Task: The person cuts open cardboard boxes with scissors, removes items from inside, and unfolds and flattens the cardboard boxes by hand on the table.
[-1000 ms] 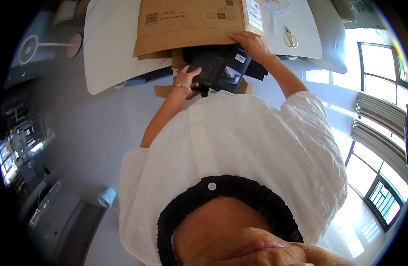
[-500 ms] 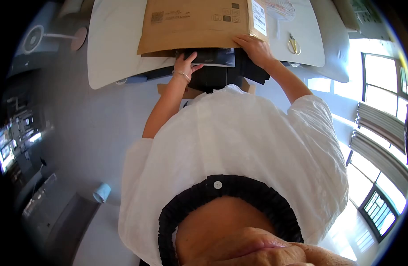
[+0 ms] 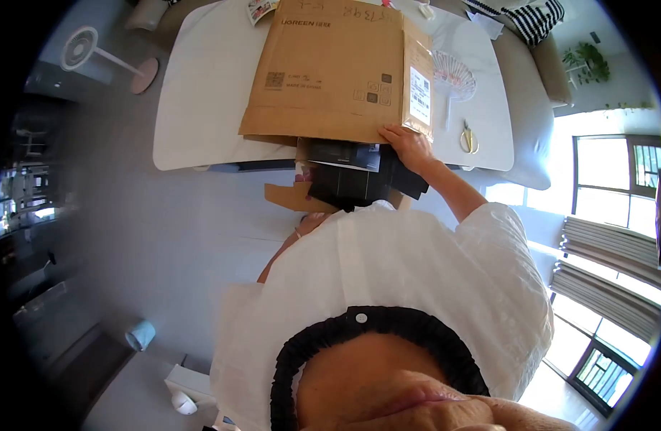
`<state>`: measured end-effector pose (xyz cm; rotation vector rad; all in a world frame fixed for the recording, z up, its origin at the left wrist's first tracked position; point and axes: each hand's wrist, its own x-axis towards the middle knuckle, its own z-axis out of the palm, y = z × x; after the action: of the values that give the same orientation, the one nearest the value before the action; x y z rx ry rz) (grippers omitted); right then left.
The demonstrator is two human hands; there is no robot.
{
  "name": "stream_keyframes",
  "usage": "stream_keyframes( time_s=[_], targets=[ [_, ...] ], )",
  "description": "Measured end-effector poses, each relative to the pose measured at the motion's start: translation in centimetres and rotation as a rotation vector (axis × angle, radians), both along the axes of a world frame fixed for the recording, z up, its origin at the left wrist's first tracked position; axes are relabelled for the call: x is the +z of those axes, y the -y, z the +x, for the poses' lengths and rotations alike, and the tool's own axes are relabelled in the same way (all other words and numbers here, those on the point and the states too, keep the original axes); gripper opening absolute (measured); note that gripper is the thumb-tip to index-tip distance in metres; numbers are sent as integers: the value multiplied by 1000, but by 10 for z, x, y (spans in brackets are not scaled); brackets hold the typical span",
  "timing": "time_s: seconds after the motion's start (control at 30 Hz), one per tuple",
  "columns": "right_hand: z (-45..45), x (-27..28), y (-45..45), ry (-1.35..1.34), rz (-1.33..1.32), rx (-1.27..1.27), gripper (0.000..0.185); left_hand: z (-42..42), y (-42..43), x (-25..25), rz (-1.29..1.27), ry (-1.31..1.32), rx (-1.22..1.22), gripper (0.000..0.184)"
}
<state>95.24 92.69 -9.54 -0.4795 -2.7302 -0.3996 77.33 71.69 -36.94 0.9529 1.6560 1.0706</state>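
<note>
A large brown cardboard box (image 3: 330,79) lies on the table with its near end open, facing me. My right hand (image 3: 409,149) grips the near right corner of the box, its thumb side against the rim. Out of the opening stick a dark printed flat package (image 3: 339,154) and a black box-like piece (image 3: 341,187), near my chest. My left hand (image 3: 312,224) is low beside a brown cardboard flap (image 3: 291,196); my shirt and the flap hide its fingers. Whether it touches the flap or holds anything cannot be seen.
On the white marbled table (image 3: 201,93), scissors (image 3: 467,138) and a clear shell-shaped fan (image 3: 454,75) lie right of the box. A standing fan (image 3: 107,59) is on the left floor. A sofa (image 3: 528,122) borders the table's right side.
My left hand has left the dark package at the opening and moved down towards my body. My right hand stays at the box corner. The view has shifted, showing more of the box.
</note>
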Motion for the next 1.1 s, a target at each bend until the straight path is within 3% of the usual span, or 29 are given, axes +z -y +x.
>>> stream_keyframes(
  time_s=[0.17, 0.2, 0.23, 0.27, 0.3, 0.33, 0.4, 0.43, 0.5, 0.67, 0.73, 0.9, 1.0, 1.07, 1.1],
  targets=[
    [-8, 3, -7, 53, -50, -33, 41, 10, -38, 18, 253, 252, -63, 57],
    [-10, 2, -9, 45, -28, -6, 41, 11, -43, 25, 233, 452, -30, 54],
    [-6, 0, -5, 34, 35, 16, 41, 26, -39, 53, 431, 780, 100, 31],
    [2, -3, 2, 102, 30, 50, 41, 42, -34, 81, 646, 1110, 185, 29],
    [4, -2, 3, 57, 60, 21, 41, 44, -46, 92, 674, 1186, 258, 50],
    [7, -1, 3, 10, 90, -7, 42, 47, -60, 100, 622, 1137, 466, 46],
    [14, -5, 1, 26, 129, 29, 41, 49, -90, 104, 708, 938, 633, 48],
    [18, -8, 0, 33, 144, 51, 39, 54, -101, 105, 734, 971, 667, 48],
    [22, -17, -3, 0, 206, 144, 32, 67, -124, 106, 905, 844, 829, 38],
    [11, -22, -1, 70, 228, 123, 27, 70, -156, 114, 865, 895, 1014, 41],
    [13, -24, 1, 47, 206, 116, 28, 78, -152, 122, 699, 542, 1104, 42],
    [10, -24, 1, 167, 208, 5, 30, 90, -170, 101, 579, 320, 1004, 43],
    [-10, -27, 3, 198, 192, -147, 30, 70, -186, 86, 736, 220, 1076, 48],
    [-24, -24, 7, 279, 225, -195, 32, 61, -190, 75, 817, 256, 938, 50],
    [-30, -33, -3, 304, 273, -157, 34, 55, -186, 61, 841, 407, 797, 52]
  ],
)
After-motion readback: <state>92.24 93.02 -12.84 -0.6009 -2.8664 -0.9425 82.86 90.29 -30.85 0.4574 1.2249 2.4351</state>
